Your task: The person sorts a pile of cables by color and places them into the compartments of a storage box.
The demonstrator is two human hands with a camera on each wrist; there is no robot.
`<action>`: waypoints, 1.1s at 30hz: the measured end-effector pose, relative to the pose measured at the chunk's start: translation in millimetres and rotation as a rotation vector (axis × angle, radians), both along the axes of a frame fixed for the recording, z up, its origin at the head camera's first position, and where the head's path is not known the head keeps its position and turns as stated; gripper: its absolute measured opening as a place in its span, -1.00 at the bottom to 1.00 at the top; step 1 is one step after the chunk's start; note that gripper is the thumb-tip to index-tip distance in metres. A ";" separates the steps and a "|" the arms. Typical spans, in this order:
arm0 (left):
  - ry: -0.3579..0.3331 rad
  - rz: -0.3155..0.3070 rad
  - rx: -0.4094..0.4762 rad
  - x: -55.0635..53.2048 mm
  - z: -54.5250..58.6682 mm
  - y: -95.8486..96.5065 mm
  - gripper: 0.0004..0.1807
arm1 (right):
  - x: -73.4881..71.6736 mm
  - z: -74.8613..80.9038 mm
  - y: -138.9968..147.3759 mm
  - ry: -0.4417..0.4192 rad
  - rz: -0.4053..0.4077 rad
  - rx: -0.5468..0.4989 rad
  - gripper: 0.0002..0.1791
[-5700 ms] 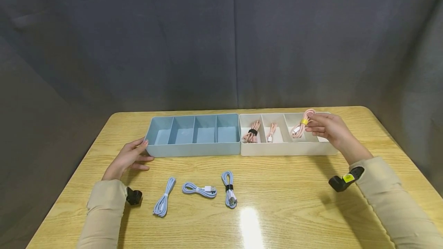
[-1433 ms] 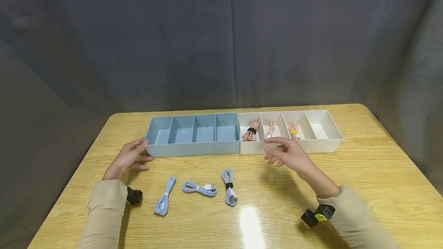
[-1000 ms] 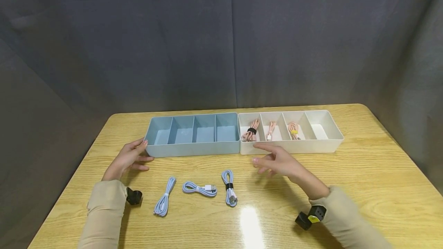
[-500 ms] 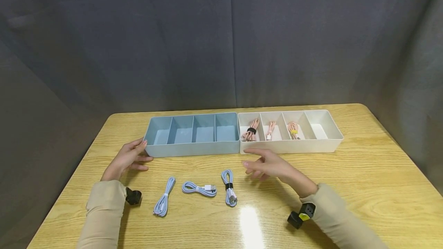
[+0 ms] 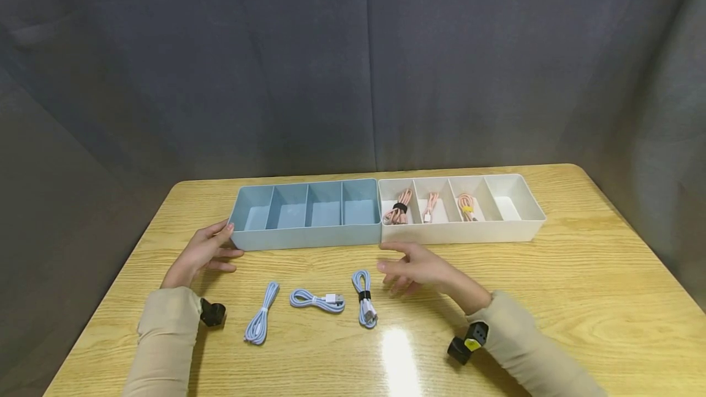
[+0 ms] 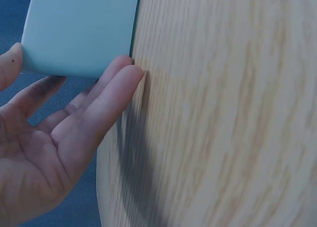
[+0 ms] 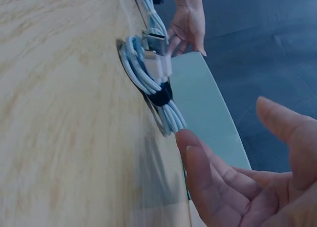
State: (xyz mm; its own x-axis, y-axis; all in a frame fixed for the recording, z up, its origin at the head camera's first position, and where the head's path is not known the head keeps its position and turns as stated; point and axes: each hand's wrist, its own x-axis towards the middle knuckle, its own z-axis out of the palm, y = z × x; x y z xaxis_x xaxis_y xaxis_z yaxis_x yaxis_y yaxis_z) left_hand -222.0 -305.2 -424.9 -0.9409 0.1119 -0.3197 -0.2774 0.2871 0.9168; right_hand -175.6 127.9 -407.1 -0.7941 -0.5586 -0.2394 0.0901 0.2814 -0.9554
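My left hand point(image 5: 204, 253) touches the left end of a blue four-compartment organizer box point(image 5: 306, 238), thumb at its rim and the other fingers straight along the end wall. My right hand point(image 5: 419, 267) holds nothing. Its loosely spread fingers hover just right of a coiled blue charging cable point(image 5: 361, 283) with a black strap; in the right wrist view, the fingertips point(image 7: 188, 138) are close to that cable's end point(image 7: 176, 120). Two more blue cables lie on the table to the left: a sideways coil with a USB plug point(image 5: 317, 301) and a long slanted bundle point(image 5: 262, 313).
A white four-compartment box point(image 5: 458, 233) stands against the blue one's right end. Three of its compartments hold pink cables, strapped black point(image 5: 400, 207), small with a white plug point(image 5: 431, 207), and strapped yellow point(image 5: 467, 207). A dark curtain point(image 5: 353, 66) hangs behind the wooden table point(image 5: 595, 274).
The yellow-strapped pink cable, earlier in my right hand, now lies in the white box's third compartment. My right hand has moved left and nearer, towards the black-strapped blue cable. My left hand stays put.
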 end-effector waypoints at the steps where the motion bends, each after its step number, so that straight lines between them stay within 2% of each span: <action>1: -0.004 0.002 -0.004 0.5 0.9 0.6 0.06 | 0.3 -0.9 -1.3 -0.004 0.004 0.000 -0.27; 7: 0.009 -0.018 -0.011 3.9 5.3 3.1 0.02 | 1.6 -7.5 -8.8 -0.032 0.016 0.008 -0.27; 12: 0.007 0.006 -0.001 1.3 -1.9 -1.4 -0.01 | 2.7 -9.7 -12.9 -0.066 0.025 0.018 -0.27; 17: 0.018 -0.005 0.010 -2.0 -7.7 -5.9 -0.04 | 3.8 -10.1 -17.2 -0.085 0.040 0.033 -0.23; 24: 0.024 -0.005 0.011 0.4 -3.1 -2.5 -0.01 | 4.4 -14.4 -24.7 -0.088 0.026 0.064 -0.23; 28: 0.016 0.022 0.011 -3.6 -9.7 -5.6 -0.02 | 4.4 -17.0 -29.9 -0.085 0.016 0.090 -0.25; 33: 0.028 0.012 0.007 -6.9 -15.2 -8.3 -0.03 | 5.4 -20.3 -34.6 -0.059 0.005 0.089 -0.31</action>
State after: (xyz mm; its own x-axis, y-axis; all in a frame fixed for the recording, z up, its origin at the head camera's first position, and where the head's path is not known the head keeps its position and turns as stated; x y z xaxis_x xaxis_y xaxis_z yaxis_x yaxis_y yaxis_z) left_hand -228.9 -313.5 -440.1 -0.9508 0.1029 -0.2922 -0.2545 0.2780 0.9262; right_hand -170.2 93.3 -427.4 -0.7745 -0.5371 -0.3342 0.1434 0.3655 -0.9197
